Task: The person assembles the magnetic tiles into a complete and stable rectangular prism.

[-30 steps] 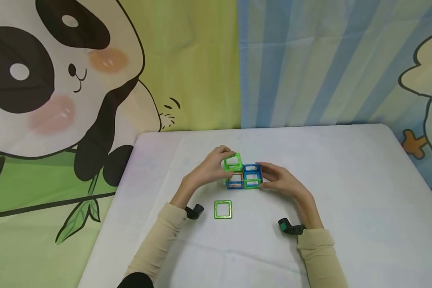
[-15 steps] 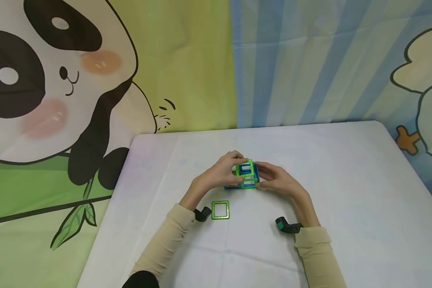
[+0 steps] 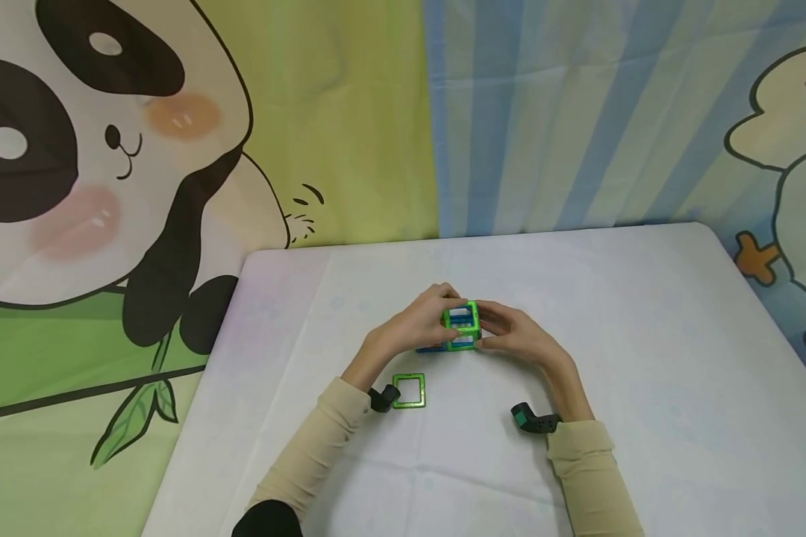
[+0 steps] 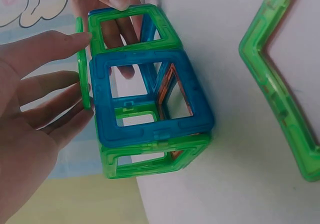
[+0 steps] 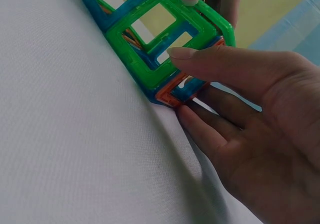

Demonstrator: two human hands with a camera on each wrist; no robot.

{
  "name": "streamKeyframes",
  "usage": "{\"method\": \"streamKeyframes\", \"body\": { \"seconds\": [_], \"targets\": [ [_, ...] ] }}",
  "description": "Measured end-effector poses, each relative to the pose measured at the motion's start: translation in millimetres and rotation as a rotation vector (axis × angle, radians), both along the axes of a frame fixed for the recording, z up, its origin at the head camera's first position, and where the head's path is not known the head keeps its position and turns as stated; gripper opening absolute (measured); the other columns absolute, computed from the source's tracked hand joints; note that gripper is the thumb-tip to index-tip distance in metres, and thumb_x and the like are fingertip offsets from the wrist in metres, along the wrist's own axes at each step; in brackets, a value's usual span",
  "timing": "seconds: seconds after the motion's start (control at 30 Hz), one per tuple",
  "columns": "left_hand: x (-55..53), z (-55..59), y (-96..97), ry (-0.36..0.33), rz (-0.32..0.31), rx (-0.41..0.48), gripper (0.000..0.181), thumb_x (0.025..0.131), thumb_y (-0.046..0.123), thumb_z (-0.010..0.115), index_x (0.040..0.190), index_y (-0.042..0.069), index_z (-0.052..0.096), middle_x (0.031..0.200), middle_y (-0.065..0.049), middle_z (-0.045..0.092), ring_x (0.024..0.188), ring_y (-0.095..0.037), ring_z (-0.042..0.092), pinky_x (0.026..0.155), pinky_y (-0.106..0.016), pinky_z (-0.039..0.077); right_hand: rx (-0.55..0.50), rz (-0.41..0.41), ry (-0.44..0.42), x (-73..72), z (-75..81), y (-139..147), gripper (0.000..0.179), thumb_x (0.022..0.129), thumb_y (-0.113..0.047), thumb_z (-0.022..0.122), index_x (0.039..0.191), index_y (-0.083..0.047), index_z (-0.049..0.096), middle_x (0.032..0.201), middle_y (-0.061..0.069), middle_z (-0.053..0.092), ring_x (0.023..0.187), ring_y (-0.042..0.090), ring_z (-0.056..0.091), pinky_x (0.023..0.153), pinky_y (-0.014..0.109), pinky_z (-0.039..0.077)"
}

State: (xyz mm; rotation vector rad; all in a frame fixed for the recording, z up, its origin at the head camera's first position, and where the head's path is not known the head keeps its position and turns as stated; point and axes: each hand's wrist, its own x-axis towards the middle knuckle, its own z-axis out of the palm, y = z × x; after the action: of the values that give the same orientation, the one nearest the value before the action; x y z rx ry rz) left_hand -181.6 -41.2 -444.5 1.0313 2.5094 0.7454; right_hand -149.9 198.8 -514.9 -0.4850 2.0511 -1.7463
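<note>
A structure of joined magnetic tiles (image 4: 152, 133), with blue, green and orange square frames, stands on the white table. My left hand (image 3: 413, 322) pinches a green magnetic tile (image 4: 83, 59) between thumb and fingers. That tile lies flat over the right part of the structure, and the left wrist view shows it edge-on, right at the top. From the right side my right hand (image 5: 265, 129) grips the structure. Its thumb presses the green front tile (image 5: 130, 59), and its fingers reach around the orange side tile (image 5: 169, 95). In the head view the left hand hides much of the structure's left part.
A loose green square tile (image 3: 424, 391) lies on the table (image 3: 645, 335) in front of the structure, close to the left wrist's black camera mount (image 3: 384, 398). Behind the table's far edge hangs a printed cloth (image 3: 349, 112) with a panda.
My left hand has moved right with the green tile, from above the structure's left part to its right part, and lowered it. The right hand keeps its grip in about the same place.
</note>
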Motion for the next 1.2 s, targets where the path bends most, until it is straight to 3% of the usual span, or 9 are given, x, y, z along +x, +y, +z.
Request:
{"method": "streamKeyframes", "body": {
  "seconds": [0.33,0.67,1.0,1.2],
  "targets": [
    [1.9,-1.8,2.4,0.017,0.011,-0.025,0.059,0.094,0.020,0.077,0.147,0.005,0.055,0.137,-0.010,0.055,0.123,-0.023,0.052,0.102,-0.036,0.050,0.021,0.003,0.013,0.2,-0.1,-0.2,0.077,0.091,0.001,0.074,0.157,0.000,0.036,0.162,0.025,0.035,0.147,0.044,0.039,0.111,0.039,0.045],
    [6.1,-1.9,7.2,0.025,-0.003,-0.041,0.055,0.095,0.019,0.076,0.144,0.002,0.058,0.134,-0.010,0.055,0.122,-0.022,0.052,0.103,-0.033,0.050,-0.081,0.029,-0.001,2.7,2.5,-0.7,0.076,0.092,0.006,0.071,0.158,-0.001,0.034,0.165,0.023,0.030,0.151,0.044,0.031,0.101,0.019,0.050],
    [6.3,-3.2,5.6,0.061,0.015,-0.045,0.058,0.096,0.025,0.075,0.148,0.010,0.055,0.145,-0.008,0.051,0.135,-0.025,0.043,0.110,-0.038,0.046,-0.040,-0.001,-0.002,3.5,2.8,0.5,0.078,0.091,0.000,0.075,0.158,-0.003,0.036,0.163,0.023,0.035,0.149,0.043,0.037,0.105,0.024,0.049],
    [17.0,4.1,-11.6,0.089,0.050,0.008,0.063,0.094,0.030,0.077,0.149,0.010,0.053,0.151,-0.007,0.048,0.140,-0.026,0.041,0.113,-0.041,0.044,-0.023,-0.009,-0.004,4.0,2.4,-2.0,0.078,0.090,-0.002,0.077,0.157,-0.004,0.037,0.161,0.023,0.038,0.148,0.043,0.038,0.107,0.028,0.049]
  ]
}}
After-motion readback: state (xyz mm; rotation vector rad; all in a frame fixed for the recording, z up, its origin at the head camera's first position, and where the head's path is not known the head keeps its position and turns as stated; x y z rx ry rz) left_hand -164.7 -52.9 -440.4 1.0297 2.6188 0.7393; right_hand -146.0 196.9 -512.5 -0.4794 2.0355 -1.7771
